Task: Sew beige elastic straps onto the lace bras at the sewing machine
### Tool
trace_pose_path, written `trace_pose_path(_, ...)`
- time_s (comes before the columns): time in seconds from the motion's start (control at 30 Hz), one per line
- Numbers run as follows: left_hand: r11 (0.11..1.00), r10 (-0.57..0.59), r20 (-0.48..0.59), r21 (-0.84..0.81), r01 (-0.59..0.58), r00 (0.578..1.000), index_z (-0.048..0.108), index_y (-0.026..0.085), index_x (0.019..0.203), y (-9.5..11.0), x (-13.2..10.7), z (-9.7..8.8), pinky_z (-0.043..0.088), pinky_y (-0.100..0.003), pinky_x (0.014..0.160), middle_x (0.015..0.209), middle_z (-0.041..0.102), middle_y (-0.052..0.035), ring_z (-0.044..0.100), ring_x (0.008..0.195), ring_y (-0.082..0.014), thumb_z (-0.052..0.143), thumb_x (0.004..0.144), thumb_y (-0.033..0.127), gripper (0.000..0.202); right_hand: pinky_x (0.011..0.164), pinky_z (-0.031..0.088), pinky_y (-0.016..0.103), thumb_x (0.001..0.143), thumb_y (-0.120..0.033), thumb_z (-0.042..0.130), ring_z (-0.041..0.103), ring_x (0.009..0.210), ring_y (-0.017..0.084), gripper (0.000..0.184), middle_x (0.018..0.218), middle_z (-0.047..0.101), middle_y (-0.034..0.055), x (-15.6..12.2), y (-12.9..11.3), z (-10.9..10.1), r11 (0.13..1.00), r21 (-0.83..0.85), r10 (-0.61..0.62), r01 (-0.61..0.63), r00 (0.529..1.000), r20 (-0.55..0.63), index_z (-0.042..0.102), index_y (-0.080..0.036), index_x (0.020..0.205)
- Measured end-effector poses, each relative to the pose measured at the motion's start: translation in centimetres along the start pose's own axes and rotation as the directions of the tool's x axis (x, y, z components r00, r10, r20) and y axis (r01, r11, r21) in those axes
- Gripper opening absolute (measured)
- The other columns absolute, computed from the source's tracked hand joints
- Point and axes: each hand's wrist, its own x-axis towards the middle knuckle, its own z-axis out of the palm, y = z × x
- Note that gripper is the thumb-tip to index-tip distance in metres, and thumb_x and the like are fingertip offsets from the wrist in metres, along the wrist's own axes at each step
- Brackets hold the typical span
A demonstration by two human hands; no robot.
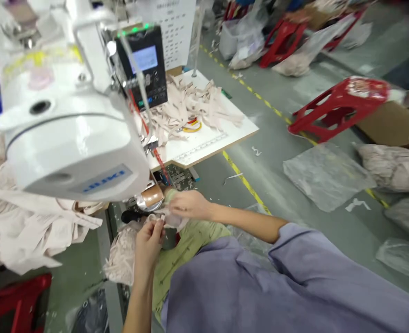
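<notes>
One purple top [221, 286] is what we've got closest to us, with a green patterned cloth [186, 245] just past it. Beyond those, our left hand [149, 238] and our right hand [190, 205] are near each other but not touching, as far as we can see. The pale fabric piece [172, 219] sits between them, off the table, on our side of its front edge. Our left thumb and fingertips are pinched together on one end. Our right hand is curled over the other side, but blur means we can't tell whether its fingers are really clamped on it.

Looks-wise, the piece is pinkish white, thin, a bit see-through and crumpled, with a small looped bit at our left fingertips. Just beside our left wrist is a bunched pale bundle [122, 256].

A little past the hands we've got a shiny metal cylinder [151, 198], under a big white sewing machine [76, 148] with blue JUKI lettering. On the white table [211, 143], loose pale strips [204, 104] heap up toward the back edge, with a yellow ring [193, 130] nearer the front edge. Farther off, past the table's right corner, a red stool [343, 106] is on the floor.
</notes>
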Motion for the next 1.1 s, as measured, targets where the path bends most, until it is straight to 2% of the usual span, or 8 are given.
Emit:
trace_pose_path(0.03,0.999,-0.007,0.001,-0.032,0.007,1.0,0.063,0.017,0.073,-0.3,0.2,-0.2,0.03,-0.022,0.051,0.058,0.052,0.0033,0.039,0.051,-0.0089,0.067,0.081,0.063,0.048,0.079,0.048,0.026,0.103,-0.033,0.045,0.066,0.097,0.015,0.029,0.106,0.074,0.0049,1.0,2.5,-1.2,0.987,-0.064,0.146,-0.145,0.989,0.011,0.072,-0.023,0.107)
trace_pose_path(0.1,0.998,-0.009,0.002,-0.066,0.009,1.0,0.063,0.016,0.073,-0.6,0.3,-0.5,0.03,-0.022,0.051,0.06,0.052,0.0029,0.039,0.052,-0.0086,0.068,0.082,0.062,0.047,0.094,0.046,0.028,0.104,-0.023,0.034,0.06,0.114,0.018,0.038,0.124,0.068,0.01,3.6,7.8,-4.3,0.856,-0.24,0.456,-0.458,0.888,-0.066,0.064,-0.018,0.126)
trace_pose_path(0.2,0.995,-0.015,0.01,-0.096,0.016,1.0,0.063,0.016,0.073,-0.7,0.0,-0.6,0.03,-0.021,0.051,0.061,0.054,0.0019,0.039,0.053,-0.0089,0.07,0.08,0.063,0.048,0.103,0.04,0.039,0.098,-0.011,0.032,0.05,0.126,0.028,0.044,0.138,0.057,0.0205,7.7,14.7,-8.9,0.769,-0.31,0.553,-0.56,0.825,-0.119,0.055,-0.007,0.135)
trace_pose_path(0.3,0.988,-0.008,0.01,-0.155,0.009,1.0,0.062,0.016,0.071,-0.7,-0.2,-0.4,0.031,-0.021,0.051,0.061,0.055,0.0014,0.039,0.053,-0.0086,0.072,0.076,0.064,0.05,0.096,0.042,0.04,0.096,-0.014,0.039,0.054,0.116,0.031,0.039,0.13,0.061,0.0226,10.3,18.2,-10.9,0.759,-0.344,0.573,-0.553,0.818,-0.049,0.059,-0.006,0.129)
trace_pose_path(0.57,0.971,-0.061,0.007,-0.23,0.061,0.998,0.061,0.016,0.069,-1.3,0.2,-0.2,0.03,-0.021,0.05,0.06,0.053,0.0023,0.037,0.051,-0.0075,0.075,0.072,0.064,0.051,0.082,0.044,0.034,0.093,-0.042,0.054,0.059,0.101,0.029,0.039,0.116,0.065,0.0182,7.7,16.6,-10.0,0.797,-0.377,0.538,-0.472,0.838,0.09,0.061,-0.012,0.118)
trace_pose_path(0.77,0.953,-0.088,-0.027,-0.294,0.076,0.996,0.062,0.015,0.068,-1.2,0.3,0.4,0.031,-0.022,0.05,0.061,0.055,0.0016,0.037,0.051,-0.0073,0.079,0.068,0.063,0.05,0.104,0.038,0.038,0.095,-0.032,0.048,0.048,0.128,0.03,0.052,0.143,0.05,0.0203,7.0,17.6,-10.5,0.811,-0.364,0.521,-0.458,0.848,0.094,0.044,-0.009,0.142)
trace_pose_path(0.9,0.94,-0.079,-0.014,-0.334,0.069,0.997,0.065,0.016,0.07,-1.0,0.3,0.7,0.032,-0.021,0.051,0.063,0.057,0.002,0.038,0.051,-0.0068,0.079,0.07,0.059,0.045,0.111,0.032,0.038,0.093,-0.039,0.056,0.041,0.137,0.031,0.064,0.152,0.043,0.0204,8.2,18.4,-11.0,0.826,-0.387,0.495,-0.41,0.856,0.15,0.04,-0.009,0.147)
trace_pose_path(1.1,0.951,-0.074,-0.019,-0.303,0.064,0.997,0.07,0.015,0.079,-0.5,0.1,0.7,0.033,-0.022,0.051,0.065,0.06,0.0014,0.041,0.05,-0.0068,0.079,0.07,0.058,0.045,0.092,0.043,0.039,0.089,-0.036,0.064,0.058,0.116,0.035,0.069,0.132,0.059,0.0227,8.6,17.0,-11.6,0.779,-0.485,0.543,-0.398,0.815,0.205,0.039,-0.011,0.148)
